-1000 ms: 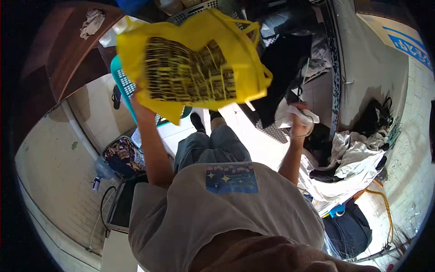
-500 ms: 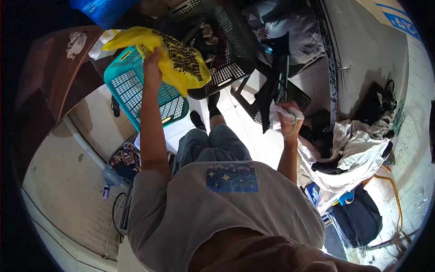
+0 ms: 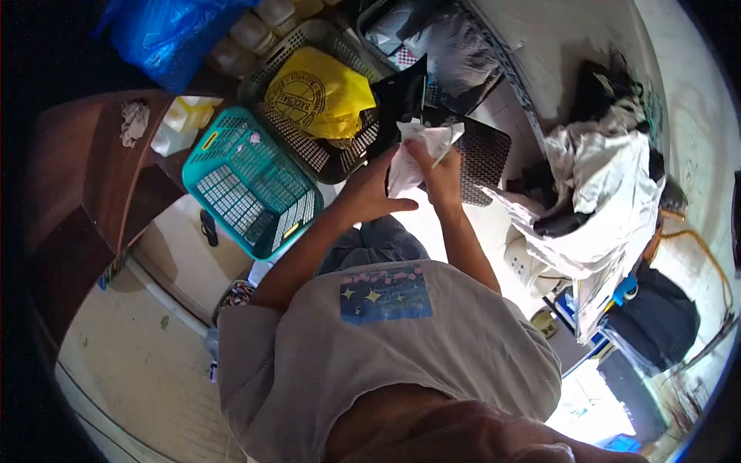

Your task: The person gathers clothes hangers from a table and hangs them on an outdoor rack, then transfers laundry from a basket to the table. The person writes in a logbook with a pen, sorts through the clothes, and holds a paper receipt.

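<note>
My right hand (image 3: 441, 171) is closed on a crumpled white sheet (image 3: 403, 171), thin like cloth or plastic; I cannot tell which. A thin pale strip or loop shows by its fingers. My left hand (image 3: 374, 187) is at the sheet's left side, thumb stretched out, its other fingers partly hidden behind the sheet. Just beyond both hands rises a black pointed piece (image 3: 407, 91); whether it joins the sheet is unclear. A yellow plastic bag (image 3: 320, 91) with black print lies in the dark perforated basket (image 3: 315, 158), forward and left of the hands.
A teal basket (image 3: 255, 193) stands to the left. A dark woven surface (image 3: 482, 166) lies right of the hands, and white and black clothes (image 3: 598, 185) are heaped farther right. A blue plastic bag (image 3: 166, 42) hangs at top left, above brown wooden furniture (image 3: 85, 170).
My left hand has let go of the yellow bag, now in the dark basket, and come over to the white sheet. My right hand has moved inward with the sheet. The view has shifted.
</note>
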A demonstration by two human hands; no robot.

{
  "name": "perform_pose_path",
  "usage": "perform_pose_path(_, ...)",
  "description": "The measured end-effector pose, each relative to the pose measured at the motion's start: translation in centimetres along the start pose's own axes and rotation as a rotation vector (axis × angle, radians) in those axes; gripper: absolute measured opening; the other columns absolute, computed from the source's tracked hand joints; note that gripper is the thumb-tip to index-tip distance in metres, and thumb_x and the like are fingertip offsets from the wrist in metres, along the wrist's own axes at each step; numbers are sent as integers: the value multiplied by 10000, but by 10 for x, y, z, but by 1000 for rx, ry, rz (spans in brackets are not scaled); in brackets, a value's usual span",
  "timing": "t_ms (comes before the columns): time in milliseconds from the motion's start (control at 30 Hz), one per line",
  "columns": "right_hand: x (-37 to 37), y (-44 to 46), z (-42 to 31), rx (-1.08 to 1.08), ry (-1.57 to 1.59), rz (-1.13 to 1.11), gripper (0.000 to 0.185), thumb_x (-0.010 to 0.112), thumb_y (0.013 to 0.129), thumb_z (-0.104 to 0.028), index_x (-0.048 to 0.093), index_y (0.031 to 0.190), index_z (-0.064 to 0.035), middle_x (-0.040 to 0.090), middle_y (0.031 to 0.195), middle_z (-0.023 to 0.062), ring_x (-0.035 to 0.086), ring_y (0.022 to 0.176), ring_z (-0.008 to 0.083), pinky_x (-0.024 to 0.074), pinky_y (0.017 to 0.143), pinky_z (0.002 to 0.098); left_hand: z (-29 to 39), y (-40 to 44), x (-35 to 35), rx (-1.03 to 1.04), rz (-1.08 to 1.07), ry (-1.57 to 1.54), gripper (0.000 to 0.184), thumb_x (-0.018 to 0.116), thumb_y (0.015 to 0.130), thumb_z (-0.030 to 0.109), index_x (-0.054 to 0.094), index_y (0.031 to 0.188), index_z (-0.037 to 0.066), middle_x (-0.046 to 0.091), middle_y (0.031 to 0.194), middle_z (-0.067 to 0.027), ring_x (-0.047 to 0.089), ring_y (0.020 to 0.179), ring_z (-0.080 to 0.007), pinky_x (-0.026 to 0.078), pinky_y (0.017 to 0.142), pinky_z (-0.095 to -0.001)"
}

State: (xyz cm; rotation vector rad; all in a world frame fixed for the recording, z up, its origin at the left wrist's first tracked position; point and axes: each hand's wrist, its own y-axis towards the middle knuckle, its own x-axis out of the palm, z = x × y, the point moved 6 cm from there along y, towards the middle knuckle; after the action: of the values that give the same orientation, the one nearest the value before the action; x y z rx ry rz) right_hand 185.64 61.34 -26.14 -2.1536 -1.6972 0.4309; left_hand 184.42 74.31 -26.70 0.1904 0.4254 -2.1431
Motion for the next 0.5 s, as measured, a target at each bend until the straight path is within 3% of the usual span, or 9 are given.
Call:
perform_pose_path(33, 3, -7, -6, -37, 65, -9, 259, 657, 760, -89, 600, 992, 13, 631, 832, 41, 570, 718, 87, 456, 648, 222, 13, -8, 0, 26, -10, 16, 776, 705, 715, 274, 280, 1318, 35, 472, 1206, -234, 508, 1091, -309, 413, 890, -344)
perform_pose_path(100, 6, -30, -34, -43, 134, 6, 268, 666, 750, -62, 601, 1003, 0, 631, 856, 45, 574, 734, 98, 464, 665, 235, 28, -24, -9, -71, 130, 278, 559, 667, 715, 182, 426, 1196, 31, 576, 1009, -208, 577, 896, -347, 463, 753, -387)
perform_pose_path(133, 4, -38, -40, -87, 200, -55, 317, 681, 736, -44, 583, 1033, 1, 627, 891, 51, 577, 772, 103, 464, 693, 242, 32, -31, -9, -41, 126, 290, 559, 667, 715, 182, 426, 1196, 31, 576, 1009, -208, 577, 896, -347, 463, 753, -387)
perform_pose_path(200, 2, -63, -67, -191, 336, -75, 388, 700, 717, -32, 557, 1076, -3, 624, 917, 49, 577, 802, 109, 461, 710, 243, 37, -45, -19, 27, 206, 415, 321, 619, 727, 121, 538, 1024, 30, 612, 819, -167, 583, 746, -355, 460, 652, -422)
perform_pose_path(233, -2, -72, -75, -277, 358, -97, 443, 712, 701, -16, 536, 1107, -7, 622, 917, 42, 576, 805, 119, 460, 718, 247, 47, -54, -26, 93, 260, 327, 203, 586, 746, 87, 593, 940, 27, 622, 800, -163, 600, 740, -337, 466, 657, -394)
perform_pose_path(333, -19, -116, -101, -338, 246, -137, 446, 722, 689, -9, 538, 1095, -9, 622, 895, 23, 570, 779, 106, 461, 691, 240, 83, -76, -44, 283, 379, 142, 223, 572, 738, 53, 602, 957, 23, 629, 841, -161, 610, 745, -319, 471, 658, -358)
perform_pose_path(400, -39, -144, -108, -281, 151, -140, 430, 732, 684, -10, 540, 1069, -11, 623, 872, 25, 571, 762, 90, 462, 670, 222, 101, -86, -47, 252, 315, 94, 203, 581, 755, 64, 610, 949, 12, 633, 835, -158, 623, 727, -268, 468, 650, -318)
perform_pose_path(500, -65, -185, -118, -434, 194, -101, 355, 718, 711, -16, 537, 1015, 9, 629, 861, 63, 583, 733, 82, 450, 643, 184, 117, -99, -38, 215, 202, -121, 197, 625, 791, 131, 607, 911, -25, 635, 749, -99, 582, 683, -119, 444, 617, -268)
